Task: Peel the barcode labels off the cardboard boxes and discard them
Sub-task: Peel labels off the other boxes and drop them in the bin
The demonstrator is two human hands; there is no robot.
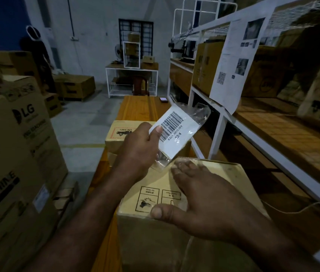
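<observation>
Barcode label (pixel 174 134): white sticker printed with black bars and a code line, held up above the near box and tilted, print facing the camera.
Clear film (pixel 200 112): crinkled transparent tape or sleeve showing past the label's upper and lower ends. It likely covered the label on the carton. Whether its lower end touches the box cannot be told.
Left hand (pixel 135 152): pinches the label at its left edge, thumb (pixel 156 132) on the printed face and the other fingers hidden behind. Holding only the edge probably keeps the sticky back off the skin.
Right hand (pixel 204 205): lies flat on top of the near box, fingers (pixel 184 167) straight and spread, thumb at the front edge. It appears to be there to hold the carton down against the pull of peeling.
Near cardboard box (pixel 155 242): small carton on the table, handling pictograms on top. No barcode sticker shows on its visible faces.
Far cardboard box (pixel 112 142): just behind the near one, with a red-bordered UN 3481 mark on top. Judged next in line.
Wooden table (pixel 135 108): long orange-brown top carrying both boxes, with a phone (pixel 163 99) at its far end.
Shelving rack (pixel 216 134): white frame to the right, cartons on wooden shelves, a printed sheet (pixel 233 61) hanging from it.
LG cartons (pixel 17 134): large stack to the left.
Stage: label looks off or nearly off. Discarding remains, and no bin is in view.
</observation>
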